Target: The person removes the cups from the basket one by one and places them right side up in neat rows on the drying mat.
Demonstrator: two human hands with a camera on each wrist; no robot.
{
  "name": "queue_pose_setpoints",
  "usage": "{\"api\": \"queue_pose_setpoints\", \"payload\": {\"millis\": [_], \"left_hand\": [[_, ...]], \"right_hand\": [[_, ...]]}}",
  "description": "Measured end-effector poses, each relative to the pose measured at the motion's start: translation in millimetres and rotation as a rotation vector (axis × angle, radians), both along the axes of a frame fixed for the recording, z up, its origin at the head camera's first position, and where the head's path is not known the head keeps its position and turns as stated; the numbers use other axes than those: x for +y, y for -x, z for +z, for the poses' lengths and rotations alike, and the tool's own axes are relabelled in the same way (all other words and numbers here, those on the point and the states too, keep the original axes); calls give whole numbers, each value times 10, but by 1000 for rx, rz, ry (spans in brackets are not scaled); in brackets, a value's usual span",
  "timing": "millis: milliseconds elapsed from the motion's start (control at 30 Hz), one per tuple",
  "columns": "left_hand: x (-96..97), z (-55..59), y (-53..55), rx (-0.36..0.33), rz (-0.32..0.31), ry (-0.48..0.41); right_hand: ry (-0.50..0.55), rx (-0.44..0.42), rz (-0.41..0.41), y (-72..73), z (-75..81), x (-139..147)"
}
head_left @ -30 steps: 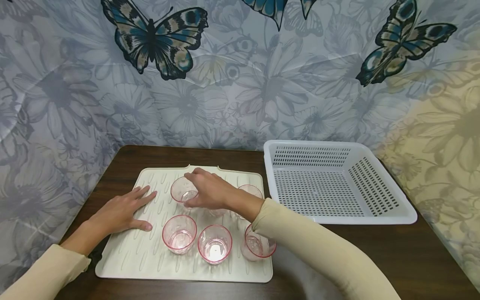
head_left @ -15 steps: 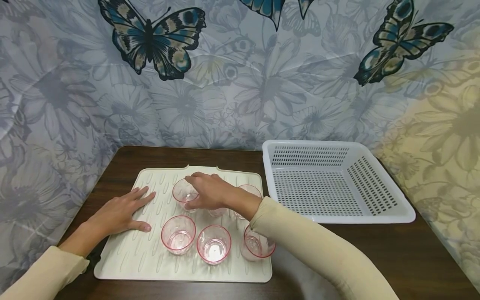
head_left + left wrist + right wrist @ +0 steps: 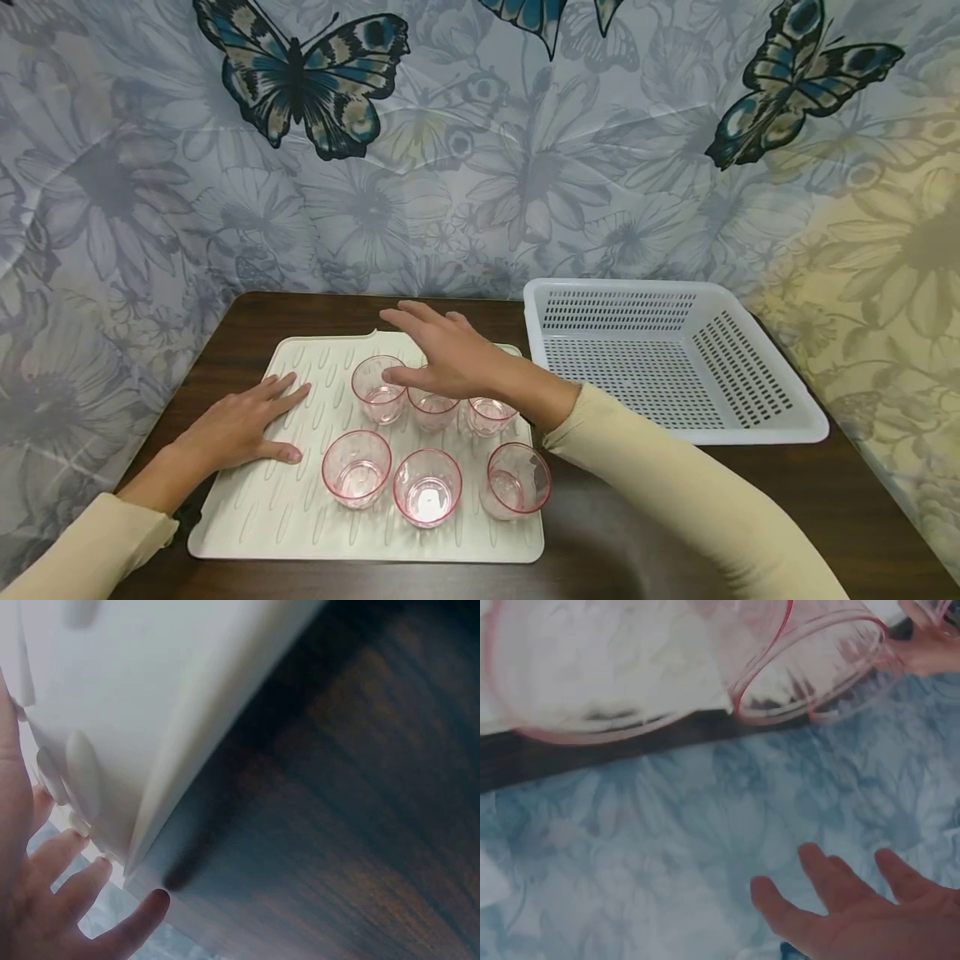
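Clear glasses with pink rims stand upright on a cream ridged drying mat (image 3: 262, 517). Nearest me in the head view are a left glass (image 3: 357, 469), a middle glass (image 3: 428, 489) and a right glass (image 3: 516, 482). Behind them stand a back left glass (image 3: 380, 400), a back middle glass (image 3: 433, 410) and a back right glass (image 3: 489, 415). My left hand (image 3: 243, 425) rests with spread fingers on the mat's left side. My right hand (image 3: 457, 354) hovers over the back row, fingers extended and holding nothing; its thumb overlaps the back left glass's rim, and I cannot tell whether they touch.
A white perforated plastic basket (image 3: 806, 417) sits at the back right of the dark wooden table (image 3: 600, 517), beside the mat. A butterfly-and-flower patterned cloth (image 3: 540, 208) hangs behind the table's far edge.
My right hand has let go of the back left glass, opened its fingers and moved up and to the right. That glass shifted slightly right beforehand. My left hand stays put.
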State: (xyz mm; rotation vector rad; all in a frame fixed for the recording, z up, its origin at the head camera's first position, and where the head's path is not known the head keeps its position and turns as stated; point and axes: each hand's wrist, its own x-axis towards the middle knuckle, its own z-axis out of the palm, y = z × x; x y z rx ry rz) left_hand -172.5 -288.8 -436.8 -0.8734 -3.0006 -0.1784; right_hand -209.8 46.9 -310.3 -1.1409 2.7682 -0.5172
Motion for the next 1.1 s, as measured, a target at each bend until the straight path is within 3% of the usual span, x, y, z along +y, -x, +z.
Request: {"api": "queue_pose_setpoints", "payload": {"millis": [300,467,667,800,900,1100], "left_hand": [[-34,0,-2,-8,-3,-4],[-42,23,10,-16,-7,-8],[-36,50,33,-51,-7,-7],[-46,60,52,-111,16,-6],[-41,95,71,-194,48,-7],[15,285,216,-359,100,-2]], "right_hand": [[85,128,-36,-58,219,424],[30,216,-104,44,168,701],[-106,330,-225,208,99,1188],[-155,337,-326,292,78,1564],[-158,329,-385,344,33,1840],[-208,293,-470,416,-63,2298]]}}
